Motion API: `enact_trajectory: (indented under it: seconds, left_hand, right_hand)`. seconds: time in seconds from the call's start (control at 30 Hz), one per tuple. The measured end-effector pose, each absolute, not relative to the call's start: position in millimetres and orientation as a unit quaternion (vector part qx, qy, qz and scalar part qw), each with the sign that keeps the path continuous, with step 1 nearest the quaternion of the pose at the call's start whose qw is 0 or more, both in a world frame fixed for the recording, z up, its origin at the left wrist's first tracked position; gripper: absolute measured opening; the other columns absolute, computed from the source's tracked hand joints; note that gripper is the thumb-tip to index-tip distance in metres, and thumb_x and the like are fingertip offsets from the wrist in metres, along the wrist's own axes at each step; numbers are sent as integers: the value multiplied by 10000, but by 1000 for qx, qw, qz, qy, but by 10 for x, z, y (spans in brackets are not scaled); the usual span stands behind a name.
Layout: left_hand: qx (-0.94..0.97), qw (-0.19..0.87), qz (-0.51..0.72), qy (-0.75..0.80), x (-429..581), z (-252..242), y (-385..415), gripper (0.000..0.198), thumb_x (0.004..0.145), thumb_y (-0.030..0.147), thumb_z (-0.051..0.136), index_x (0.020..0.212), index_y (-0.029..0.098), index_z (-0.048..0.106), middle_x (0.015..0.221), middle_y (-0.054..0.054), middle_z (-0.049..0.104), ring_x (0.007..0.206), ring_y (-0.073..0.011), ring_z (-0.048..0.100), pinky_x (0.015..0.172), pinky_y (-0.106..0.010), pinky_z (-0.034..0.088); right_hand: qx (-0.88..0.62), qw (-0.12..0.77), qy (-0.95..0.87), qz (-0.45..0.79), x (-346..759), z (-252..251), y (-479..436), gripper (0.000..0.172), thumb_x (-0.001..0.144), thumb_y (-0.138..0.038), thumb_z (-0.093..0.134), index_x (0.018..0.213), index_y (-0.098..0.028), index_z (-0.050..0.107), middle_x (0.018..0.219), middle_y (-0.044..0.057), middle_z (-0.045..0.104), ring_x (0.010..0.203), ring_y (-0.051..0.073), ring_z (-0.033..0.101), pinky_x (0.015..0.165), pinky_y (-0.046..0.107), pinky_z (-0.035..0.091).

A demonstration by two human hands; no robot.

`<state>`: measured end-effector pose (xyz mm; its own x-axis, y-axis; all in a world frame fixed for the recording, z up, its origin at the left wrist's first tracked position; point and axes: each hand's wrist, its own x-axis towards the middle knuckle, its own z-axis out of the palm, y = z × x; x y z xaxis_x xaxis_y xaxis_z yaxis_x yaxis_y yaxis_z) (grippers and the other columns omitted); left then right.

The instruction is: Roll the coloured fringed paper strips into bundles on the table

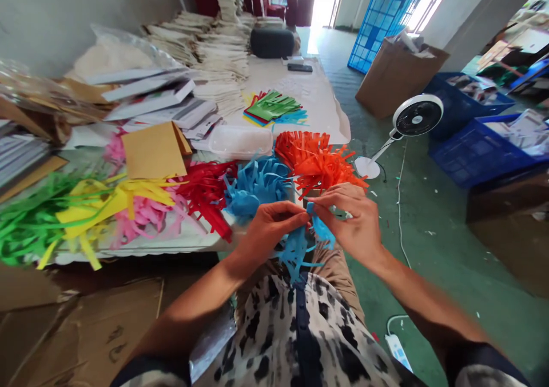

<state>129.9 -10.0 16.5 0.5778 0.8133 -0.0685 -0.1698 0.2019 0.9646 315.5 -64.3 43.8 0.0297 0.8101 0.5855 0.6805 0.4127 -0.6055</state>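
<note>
Above my lap, a light blue paper tassel (295,247) hangs with its cut strips pointing down. My left hand (274,224) pinches its top between thumb and fingers. My right hand (354,218) grips the small rolled blue end beside it, fingertips close to the left ones. On the table just beyond lie a heap of blue fringed paper (257,184) and a pile of orange fringed paper (319,161). Dark red fringe (206,190), pink fringe (143,218), yellow fringe (92,204) and green fringe (32,218) spread to the left.
A clear plastic tray (240,141) stands behind the blue heap, with flat cut sheets (274,106) farther back. Stacks of paper (223,61) and a phone (299,67) occupy the table's far part. A white fan (416,115), blue crates (493,147) and a power strip (398,350) are on the right-hand floor.
</note>
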Motion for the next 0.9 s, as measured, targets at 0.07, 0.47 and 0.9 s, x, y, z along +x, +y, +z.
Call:
enact_trajectory:
  seconds: [0.07,0.47,0.9]
  left_hand:
    - [540,687,395,283,1380,174,-66,232,779,402,903,802,195,801,988,-46,760,921,-166,678,815,-281,544]
    - [549,565,540,297,1408,244,96,237,838,413,856,783,227,720,862,-10,701,938,-185,687,915,-346,566]
    - [586,611,460,268,1221,249,-184,127,913,283,800,845,197,737,930,-25,686,900,-148,682,806,-255,555]
  right_hand:
    - [-535,512,-656,145,3118,483,-582,124,955,-265,717,859,-288,793,839,-5,784,823,189,714,792,377,547]
    - [-508,404,-684,332,3062,246,-679,207,1049,-327,541,944,-213,679,848,0,684,765,148,606,703,280,485]
    - [-548,451,-682,176,3263,599,-755,216,981,-242,650,1172,-300,731,1116,19,784,1028,206,731,909,387,554]
